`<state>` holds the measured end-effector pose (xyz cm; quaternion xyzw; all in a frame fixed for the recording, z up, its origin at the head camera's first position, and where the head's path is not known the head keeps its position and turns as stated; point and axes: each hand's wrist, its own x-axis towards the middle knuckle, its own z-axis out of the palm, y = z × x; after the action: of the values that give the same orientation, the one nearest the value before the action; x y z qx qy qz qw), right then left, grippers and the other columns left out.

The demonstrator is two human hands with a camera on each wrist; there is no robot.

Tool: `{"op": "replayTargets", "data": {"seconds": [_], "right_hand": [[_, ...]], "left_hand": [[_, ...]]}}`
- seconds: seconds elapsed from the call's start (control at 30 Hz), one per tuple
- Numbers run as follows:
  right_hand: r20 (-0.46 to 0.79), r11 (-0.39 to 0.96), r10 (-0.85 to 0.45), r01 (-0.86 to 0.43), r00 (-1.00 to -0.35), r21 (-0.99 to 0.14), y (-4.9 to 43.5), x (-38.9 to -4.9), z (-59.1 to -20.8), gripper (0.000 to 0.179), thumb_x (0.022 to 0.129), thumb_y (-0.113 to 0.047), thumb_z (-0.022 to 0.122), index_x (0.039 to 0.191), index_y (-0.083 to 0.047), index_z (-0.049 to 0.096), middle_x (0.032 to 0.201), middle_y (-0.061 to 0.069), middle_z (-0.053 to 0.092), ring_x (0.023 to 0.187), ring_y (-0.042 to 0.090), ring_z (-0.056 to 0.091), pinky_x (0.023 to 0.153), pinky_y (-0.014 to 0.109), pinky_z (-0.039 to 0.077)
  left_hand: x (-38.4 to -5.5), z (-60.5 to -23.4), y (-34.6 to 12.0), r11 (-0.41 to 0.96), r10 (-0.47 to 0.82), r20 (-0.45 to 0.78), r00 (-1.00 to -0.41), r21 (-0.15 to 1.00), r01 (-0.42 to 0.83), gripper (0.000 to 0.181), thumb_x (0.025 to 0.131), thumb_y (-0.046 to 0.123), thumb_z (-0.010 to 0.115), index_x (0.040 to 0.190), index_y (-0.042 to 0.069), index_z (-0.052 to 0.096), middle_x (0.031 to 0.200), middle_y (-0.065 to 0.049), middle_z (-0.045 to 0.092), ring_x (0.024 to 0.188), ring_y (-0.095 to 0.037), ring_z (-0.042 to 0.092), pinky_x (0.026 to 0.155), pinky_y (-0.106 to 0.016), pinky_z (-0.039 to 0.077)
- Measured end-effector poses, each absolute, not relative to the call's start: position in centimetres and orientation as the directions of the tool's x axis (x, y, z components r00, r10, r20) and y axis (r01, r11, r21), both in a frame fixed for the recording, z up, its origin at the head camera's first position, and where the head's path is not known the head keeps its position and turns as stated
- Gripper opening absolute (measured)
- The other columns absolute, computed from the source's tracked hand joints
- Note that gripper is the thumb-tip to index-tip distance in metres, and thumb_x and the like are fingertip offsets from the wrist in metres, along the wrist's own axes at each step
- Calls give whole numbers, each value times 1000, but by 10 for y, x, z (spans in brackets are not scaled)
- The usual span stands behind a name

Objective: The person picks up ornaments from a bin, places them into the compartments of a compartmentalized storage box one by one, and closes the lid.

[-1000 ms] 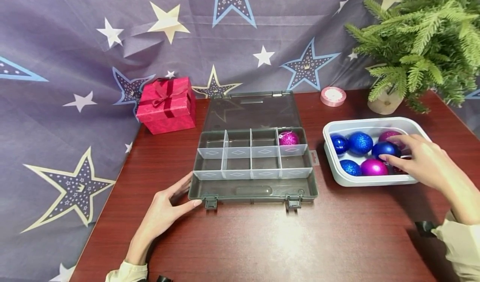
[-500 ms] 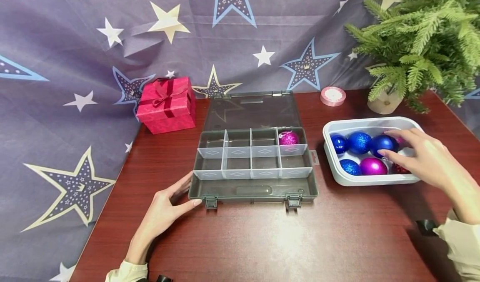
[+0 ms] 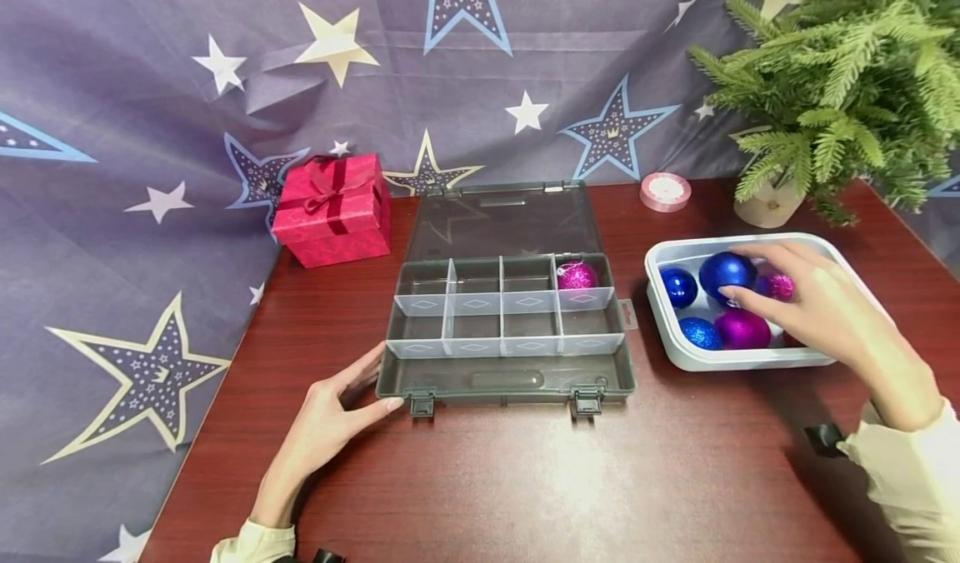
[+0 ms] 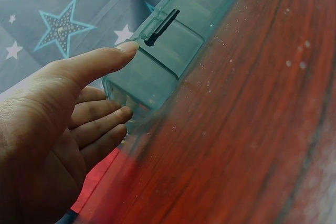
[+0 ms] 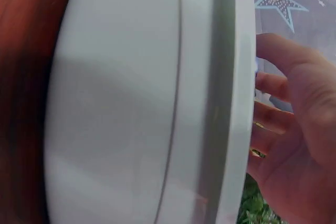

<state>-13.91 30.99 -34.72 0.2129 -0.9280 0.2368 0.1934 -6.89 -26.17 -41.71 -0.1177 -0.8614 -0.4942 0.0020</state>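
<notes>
In the white tub (image 3: pixel 656 330), my right hand (image 3: pixel 832 305) pinches a smooth blue Christmas ball (image 3: pixel 727 274) between thumb and fingers. Around it lie a shiny blue ball (image 3: pixel 678 287), a glittery blue ball (image 3: pixel 700 333), a magenta ball (image 3: pixel 742 329) and a glittery pink ball (image 3: pixel 781 286). My hand partly covers the tub's right side. A divided organizer box (image 3: pixel 510 380) lies with its lid folded back; a glittery pink ball (image 3: pixel 577 276) sits in its back right compartment. With straight, relaxed fingers, my left hand (image 3: pixel 326 421) touches the box's front left corner, thumb along the front.
Behind and left of the organizer stands a red gift box (image 3: pixel 333 213) with a bow. A pink ribbon roll (image 3: pixel 666 192) lies at the back, beside a small potted fir tree (image 3: pixel 847 88). Starry cloth (image 3: pixel 450 88) hangs along the table's far side.
My right hand has taken hold of the smooth blue ball and moved it left and up, over the spot of a glittery blue ball. The left hand stays put.
</notes>
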Motion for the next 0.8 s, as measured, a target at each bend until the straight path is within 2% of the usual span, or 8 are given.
{"op": "replayTargets", "data": {"seconds": [0.07, 0.1, 0.23, 0.3, 0.47, 0.53, 0.7, 0.8], "right_hand": [[469, 795, -321, -503, -823, -338, 305, -142, -346, 56, 78, -13, 90, 129, -6, 68, 117, 18, 67, 106, 38, 60, 98, 33, 39], [472, 790, -327, -511, -819, -338, 302, -143, -345, 57, 77, -13, 90, 129, -6, 68, 117, 18, 67, 104, 38, 61, 95, 32, 40], [476, 765, -347, -538, -808, -355, 291, -148, -343, 58, 77, -12, 91, 130, -6, 69, 117, 15, 67, 103, 36, 63, 93, 19, 37], [469, 760, -350, -539, -811, -363, 285, -150, -342, 58, 77, -14, 91, 130, -7, 69, 118, 13, 67, 103, 35, 65, 92, 17, 38], [467, 750, -368, -554, -804, -362, 271, -155, -338, 56, 80, -16, 90, 131, -8, 69, 119, 10, 67, 103, 32, 66, 85, 39, 46], [473, 739, -373, -564, -798, -369, 266, -157, -337, 55, 81, -14, 89, 131, -7, 68, 120, 11, 67, 104, 32, 65, 85, 43, 46], [493, 708, -401, -603, -772, -369, 255, -161, -335, 54, 81, -13, 89, 130, -6, 69, 119, 12, 66, 105, 31, 64, 86, 46, 48], [506, 687, -426, -632, -750, -358, 248, -165, -335, 54, 81, -13, 89, 130, -6, 68, 119, 12, 66, 105, 30, 64, 89, 41, 49]], "left_hand": [[-69, -417, -261, 483, 201, 124, -972, 850, 209, 73, 86, 22, 88, 152, 22, 55, 132, -4, 69, 124, -16, 63, 99, -14, 44], [-69, -417, -261, 482, 202, 125, -971, 851, 210, 73, 86, 21, 88, 152, 22, 55, 132, -4, 69, 124, -16, 63, 99, -14, 44], [-69, -417, -261, 477, 204, 131, -970, 852, 215, 73, 86, 21, 88, 152, 21, 56, 131, -5, 69, 124, -17, 64, 99, -15, 44], [-69, -417, -261, 477, 203, 133, -970, 852, 217, 73, 86, 20, 88, 151, 22, 56, 131, -5, 69, 123, -17, 64, 99, -14, 44], [-69, -416, -261, 477, 200, 136, -970, 851, 218, 73, 86, 20, 88, 151, 23, 56, 131, -4, 69, 123, -17, 64, 98, -14, 45], [-68, -416, -261, 474, 202, 135, -970, 853, 218, 73, 86, 20, 88, 151, 22, 56, 131, -4, 69, 123, -17, 64, 99, -15, 45], [-68, -416, -261, 479, 201, 130, -971, 852, 213, 72, 86, 21, 88, 151, 22, 56, 132, -5, 69, 124, -17, 63, 98, -14, 45], [-68, -416, -261, 484, 198, 127, -972, 849, 210, 72, 86, 22, 88, 151, 22, 56, 132, -4, 69, 124, -17, 63, 98, -14, 45]]}}
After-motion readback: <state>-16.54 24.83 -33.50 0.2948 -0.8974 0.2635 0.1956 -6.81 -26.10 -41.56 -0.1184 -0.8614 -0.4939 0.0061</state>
